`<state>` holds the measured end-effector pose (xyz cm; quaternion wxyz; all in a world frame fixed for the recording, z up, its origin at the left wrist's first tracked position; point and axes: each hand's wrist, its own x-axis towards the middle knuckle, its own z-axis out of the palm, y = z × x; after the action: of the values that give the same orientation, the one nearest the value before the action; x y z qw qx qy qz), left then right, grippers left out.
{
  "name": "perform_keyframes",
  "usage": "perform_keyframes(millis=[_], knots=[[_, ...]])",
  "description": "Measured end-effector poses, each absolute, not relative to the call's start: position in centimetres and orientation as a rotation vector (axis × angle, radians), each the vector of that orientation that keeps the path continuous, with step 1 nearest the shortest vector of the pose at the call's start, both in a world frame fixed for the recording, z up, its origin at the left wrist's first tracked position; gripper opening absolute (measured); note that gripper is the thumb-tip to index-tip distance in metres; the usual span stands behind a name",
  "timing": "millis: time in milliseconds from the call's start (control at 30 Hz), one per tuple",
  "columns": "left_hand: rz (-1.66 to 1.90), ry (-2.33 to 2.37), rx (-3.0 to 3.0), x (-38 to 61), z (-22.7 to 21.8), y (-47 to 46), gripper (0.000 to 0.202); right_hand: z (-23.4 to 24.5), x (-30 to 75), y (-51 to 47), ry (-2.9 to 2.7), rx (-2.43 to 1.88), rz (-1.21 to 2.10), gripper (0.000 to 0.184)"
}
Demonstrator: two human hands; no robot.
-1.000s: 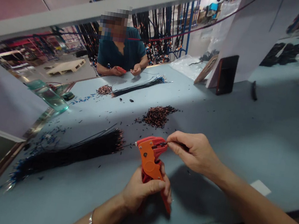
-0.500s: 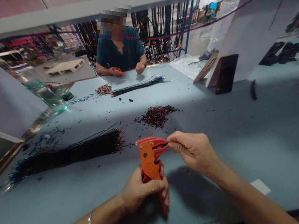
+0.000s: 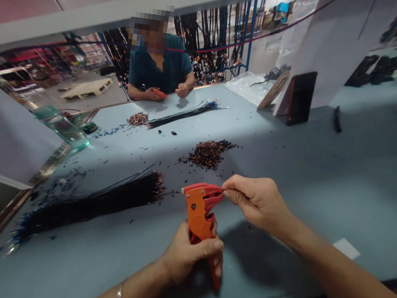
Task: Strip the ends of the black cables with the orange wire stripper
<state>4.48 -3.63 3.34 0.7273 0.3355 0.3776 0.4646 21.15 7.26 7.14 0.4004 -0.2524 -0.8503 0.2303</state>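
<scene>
My left hand (image 3: 193, 255) is wrapped round the handles of an orange and red wire stripper (image 3: 200, 214), held upright over the table. At the right side of its head, my right hand (image 3: 256, 200) is closed in a pinch. Only a sliver of a thin black wire shows between those fingertips and the red jaws; the rest is hidden. Left of the tool lies a thick bundle of black wires (image 3: 100, 204) with copper-coloured ends toward me. Beyond the tool sits a pile of short black and copper-coloured bits (image 3: 208, 154).
Across the table (image 3: 327, 188), a person (image 3: 161, 71) holds a red tool near a thinner wire bundle (image 3: 184, 114) and a small copper-coloured pile (image 3: 138, 119). A phone (image 3: 300, 98) leans against a white panel. A clear bottle (image 3: 62, 127) lies at the left edge.
The wire stripper's handle end has shifted slightly left and down in my left hand. My right hand stays almost still at the jaws. The other person's hands have come closer together.
</scene>
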Motion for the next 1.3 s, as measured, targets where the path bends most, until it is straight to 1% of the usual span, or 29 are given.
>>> perform_keyframes(millis=[333, 567, 867, 1033, 1200, 1300], knots=[[1.051, 0.800, 0.749, 4.8, 3.2, -3.9, 0.039, 7.3, 21.3, 6.9, -2.171, -0.588, 0.543, 0.017], [1.073, 0.834, 0.678, 4.9, 3.3, -4.0, 0.042, 7.1, 20.9, 6.5, -2.124, -0.575, 0.504, 0.016], [1.133, 0.738, 0.727, 4.4, 3.3, -3.6, 0.038, 6.2, 20.7, 7.1, -2.139, -0.692, 0.493, 0.018], [1.206, 0.798, 0.696, 4.2, 3.8, -3.2, 0.033, 6.0, 20.6, 7.3, -2.108, -0.758, 0.472, 0.016], [1.208, 0.793, 0.742, 4.4, 4.2, -3.1, 0.030, 6.1, 20.5, 6.9, -2.119, -0.751, 0.494, 0.016], [1.216, 0.816, 0.718, 4.4, 4.2, -3.2, 0.029, 6.2, 20.4, 6.6, -2.103, -0.746, 0.433, 0.014]])
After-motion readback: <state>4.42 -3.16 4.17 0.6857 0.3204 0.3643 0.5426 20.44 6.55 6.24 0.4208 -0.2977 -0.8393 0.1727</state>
